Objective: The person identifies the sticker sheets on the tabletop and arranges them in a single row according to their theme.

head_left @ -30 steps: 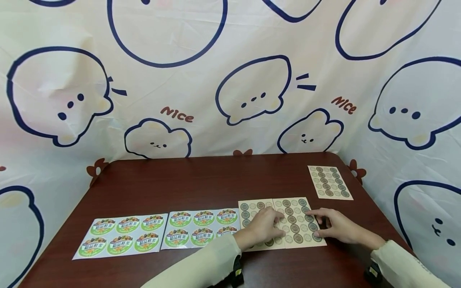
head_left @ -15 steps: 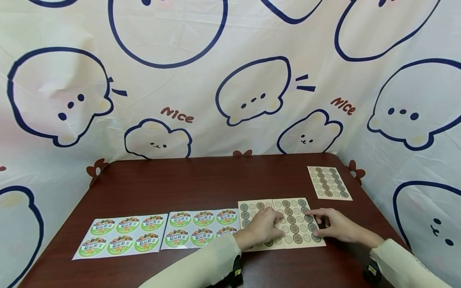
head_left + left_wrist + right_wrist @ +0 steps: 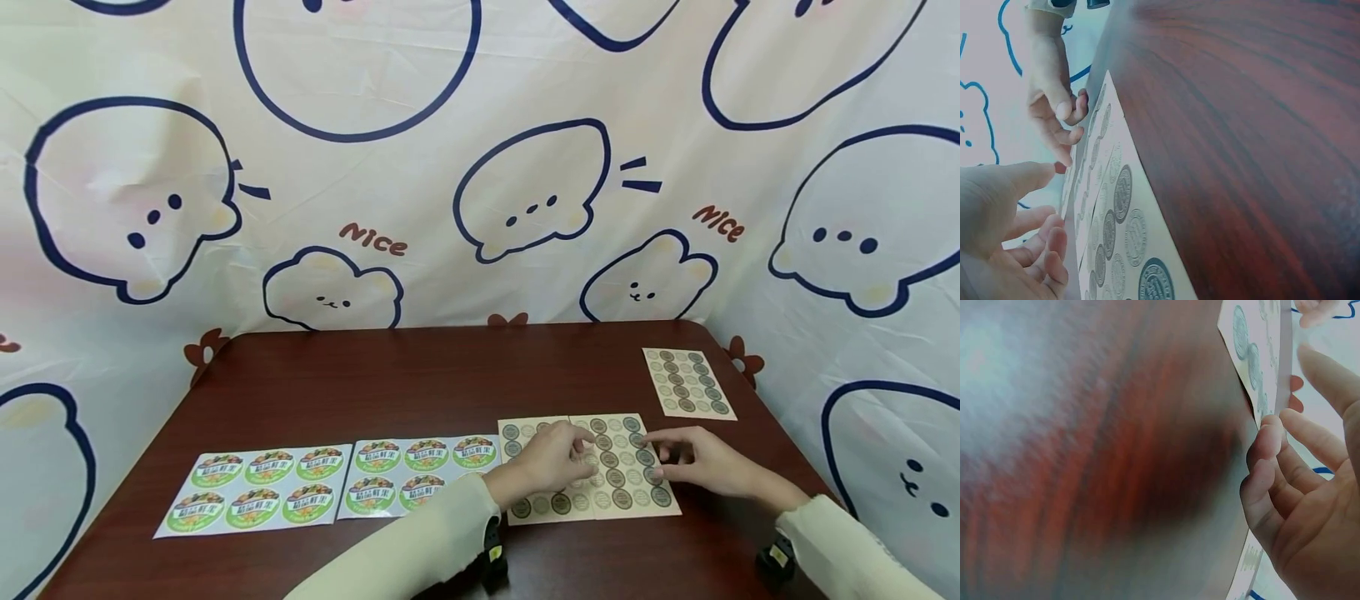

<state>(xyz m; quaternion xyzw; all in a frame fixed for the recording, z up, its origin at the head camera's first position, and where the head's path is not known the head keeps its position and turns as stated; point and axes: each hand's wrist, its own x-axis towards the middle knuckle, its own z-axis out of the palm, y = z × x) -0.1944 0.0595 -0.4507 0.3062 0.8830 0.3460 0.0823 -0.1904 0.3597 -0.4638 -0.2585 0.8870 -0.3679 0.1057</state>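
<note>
Two cream sticker sheets with rows of round grey and pale seals lie edge to edge on the table: a left sheet (image 3: 561, 503) and a right sheet (image 3: 622, 497). My left hand (image 3: 551, 457) hovers over the left sheet, covering part of it, fingers loosely bent and holding nothing. In the left wrist view, that hand (image 3: 1004, 231) shows thumb and fingers apart. At the right sheet's outer edge is my right hand (image 3: 705, 460), index finger reaching over the edge seals. Its other fingers curl loosely in the right wrist view, and nothing is in that hand (image 3: 1310, 494).
A third cream seal sheet (image 3: 688, 383) lies at the table's far right. Two white sheets of green oval fruit labels, one far left (image 3: 251, 492) and one beside it (image 3: 405, 475), continue the row; my left sleeve (image 3: 420, 533) overlaps one. A patterned cloth (image 3: 427, 183) hangs behind the table (image 3: 420, 375).
My left hand has risen slightly off the sheet, its fingers drawing together and uncovering more seals. The right hand has lifted a little at the sheet's edge. The sheets stay in place.
</note>
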